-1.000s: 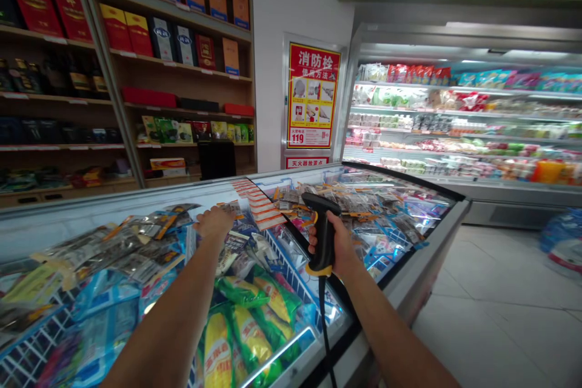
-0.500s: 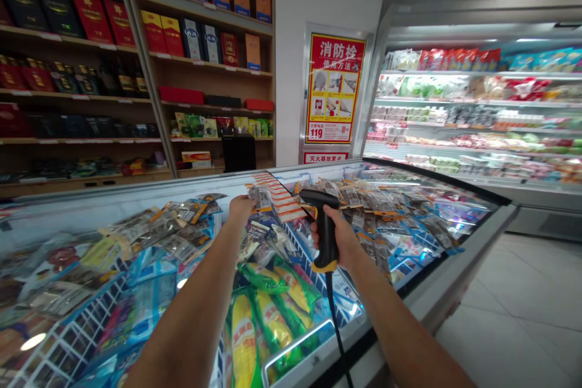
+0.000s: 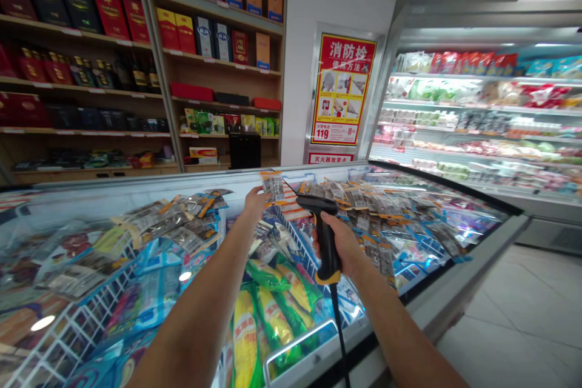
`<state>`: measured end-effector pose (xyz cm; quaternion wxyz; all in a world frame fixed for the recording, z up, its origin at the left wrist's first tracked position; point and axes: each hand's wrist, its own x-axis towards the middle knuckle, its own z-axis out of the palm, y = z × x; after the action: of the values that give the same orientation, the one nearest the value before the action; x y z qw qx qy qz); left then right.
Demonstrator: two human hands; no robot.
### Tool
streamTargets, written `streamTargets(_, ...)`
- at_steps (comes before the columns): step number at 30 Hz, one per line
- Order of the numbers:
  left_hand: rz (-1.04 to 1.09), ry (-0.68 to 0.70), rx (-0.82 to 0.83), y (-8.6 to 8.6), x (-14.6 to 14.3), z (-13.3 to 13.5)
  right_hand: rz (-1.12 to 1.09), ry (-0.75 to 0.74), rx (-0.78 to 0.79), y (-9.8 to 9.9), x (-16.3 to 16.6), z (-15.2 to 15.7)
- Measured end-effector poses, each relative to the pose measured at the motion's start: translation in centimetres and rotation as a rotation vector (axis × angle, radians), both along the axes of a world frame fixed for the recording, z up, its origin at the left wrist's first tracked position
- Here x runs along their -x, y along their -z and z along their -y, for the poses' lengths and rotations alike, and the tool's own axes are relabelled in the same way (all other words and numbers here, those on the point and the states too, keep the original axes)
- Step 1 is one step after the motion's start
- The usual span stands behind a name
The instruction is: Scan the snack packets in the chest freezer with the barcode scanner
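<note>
My left hand (image 3: 257, 200) reaches over the chest freezer and grips a small snack packet (image 3: 273, 187) with orange edges by its left side. The packet is raised, its printed side turned toward me. In my right hand (image 3: 339, 236) is a black and yellow barcode scanner (image 3: 325, 236), held by its handle with the head pointing away, near the packet. A black cable hangs from the handle's bottom. Part of an orange-and-white striped sheet (image 3: 295, 211) shows behind the scanner and packet. Bagged corn cobs (image 3: 273, 315) lie below, between my forearms.
Piles of similar packets (image 3: 168, 224) lie left, with more packets (image 3: 386, 200) to the right. White wire baskets (image 3: 82, 321) divide the freezer. A glass lid with a dark frame (image 3: 445, 179) covers its right side. Boxed goods on shelves (image 3: 218, 60) and a lit refrigerated case (image 3: 482, 103) stand behind.
My left hand has lifted the packet slightly up and turned its face more toward me, beside the scanner head. The scanner stays in my right hand. The whole view has shifted slightly.
</note>
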<state>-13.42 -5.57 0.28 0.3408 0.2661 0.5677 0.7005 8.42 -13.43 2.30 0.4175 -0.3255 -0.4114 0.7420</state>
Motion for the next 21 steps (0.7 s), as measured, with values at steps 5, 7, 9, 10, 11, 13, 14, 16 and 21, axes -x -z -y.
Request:
streamTargets(5,-0.01,0.007,0.009,-0.2,-0.2,-0.1,-0.002,0.019,0.05,-0.3,-0.4,0.1)
streamTargets(7,-0.026,0.008,0.009,-0.4,-0.4,0.0,-0.025,0.006,0.07,-0.3,-0.6,0.1)
streamTargets(9,-0.044,0.017,0.01,-0.6,-0.6,0.1,-0.047,0.005,0.073,-0.3,-0.9,0.1)
streamTargets(10,-0.046,0.025,0.01,-0.7,-0.7,0.2,-0.052,0.015,0.073,-0.3,-1.2,0.1)
streamTargets(11,-0.041,0.031,0.009,-0.8,-0.9,0.3,-0.057,0.033,0.073,-0.3,-1.5,0.2)
streamTargets(13,-0.019,0.046,0.0,-0.9,-1.5,0.3,-0.077,0.08,0.062,-0.5,-2.4,0.1)
streamTargets(14,-0.007,0.057,-0.01,-0.9,-1.9,0.2,-0.094,0.103,0.054,-0.6,-3.0,-0.1)
streamTargets(16,-0.001,0.099,-0.038,-1.1,-3.2,-0.3,-0.129,0.155,0.037,-0.9,-4.5,-0.5)
streamTargets(21,-0.087,0.174,-0.094,-2.0,-8.5,-3.1,-0.173,0.315,0.016,-1.3,-8.6,-1.6)
